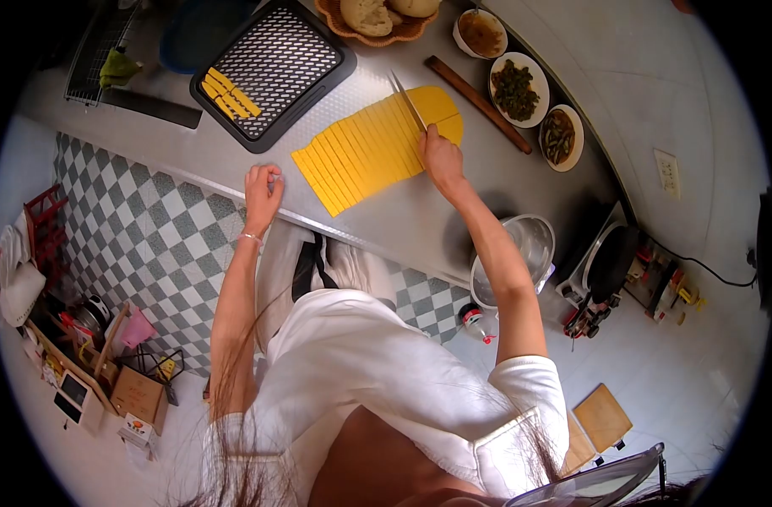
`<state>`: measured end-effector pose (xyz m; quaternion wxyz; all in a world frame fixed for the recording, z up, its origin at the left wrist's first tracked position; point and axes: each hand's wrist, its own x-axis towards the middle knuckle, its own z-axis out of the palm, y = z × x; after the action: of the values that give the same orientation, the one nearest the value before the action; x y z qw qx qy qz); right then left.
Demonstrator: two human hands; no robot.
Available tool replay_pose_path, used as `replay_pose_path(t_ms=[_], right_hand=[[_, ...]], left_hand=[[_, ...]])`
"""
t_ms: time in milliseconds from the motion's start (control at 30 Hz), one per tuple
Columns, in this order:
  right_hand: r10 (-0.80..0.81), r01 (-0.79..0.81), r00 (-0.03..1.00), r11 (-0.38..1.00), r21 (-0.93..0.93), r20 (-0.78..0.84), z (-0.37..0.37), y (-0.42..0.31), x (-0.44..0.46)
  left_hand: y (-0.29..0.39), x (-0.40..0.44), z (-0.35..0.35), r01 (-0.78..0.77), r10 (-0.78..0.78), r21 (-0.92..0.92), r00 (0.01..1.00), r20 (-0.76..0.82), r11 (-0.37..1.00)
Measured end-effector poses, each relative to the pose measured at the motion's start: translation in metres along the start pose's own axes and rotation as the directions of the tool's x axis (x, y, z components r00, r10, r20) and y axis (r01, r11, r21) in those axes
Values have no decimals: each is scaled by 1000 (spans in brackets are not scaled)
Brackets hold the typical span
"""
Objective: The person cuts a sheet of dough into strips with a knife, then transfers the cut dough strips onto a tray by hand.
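A flat sheet of yellow dough [373,144] lies on the metal counter, sliced into many narrow parallel strips from its left end. The rounded right end is uncut across, with a line running along it. My right hand [443,160] is closed round the handle of a knife [409,103], whose blade stands on the dough where the strips end. My left hand [263,190] rests at the counter's front edge, left of the dough and apart from it, its fingers curled with nothing visible in them. Several cut yellow strips [230,95] lie on a black perforated tray [276,63].
A wooden rolling pin [479,104] lies right of the dough. Behind it stand a bowl of brown sauce [481,34], a plate of greens [516,89] and another bowl [560,139]. A basket of buns [376,32] is at the back; a metal bowl [534,245] sits near my right forearm.
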<state>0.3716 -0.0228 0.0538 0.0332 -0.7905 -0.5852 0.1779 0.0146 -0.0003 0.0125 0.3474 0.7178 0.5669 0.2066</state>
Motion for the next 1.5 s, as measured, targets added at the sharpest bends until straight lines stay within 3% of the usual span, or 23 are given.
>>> replay_pose_path(t_ms=[433, 833, 1133, 1500], right_hand=[[-16, 12, 999, 998, -62, -51, 4, 3, 3], [-16, 17, 1000, 1000, -13, 21, 0, 2, 5], [5, -10, 1000, 986, -167, -30, 22, 6, 10], [9, -6, 1000, 987, -164, 15, 20, 16, -9]], left_hand=[[-2, 0, 3, -10, 9, -3, 1000, -27, 1000], [-2, 0, 3, -22, 23, 22, 999, -31, 1000], [-3, 1, 2, -32, 33, 39, 999, -25, 999], [-3, -1, 3, -23, 23, 13, 999, -27, 1000]])
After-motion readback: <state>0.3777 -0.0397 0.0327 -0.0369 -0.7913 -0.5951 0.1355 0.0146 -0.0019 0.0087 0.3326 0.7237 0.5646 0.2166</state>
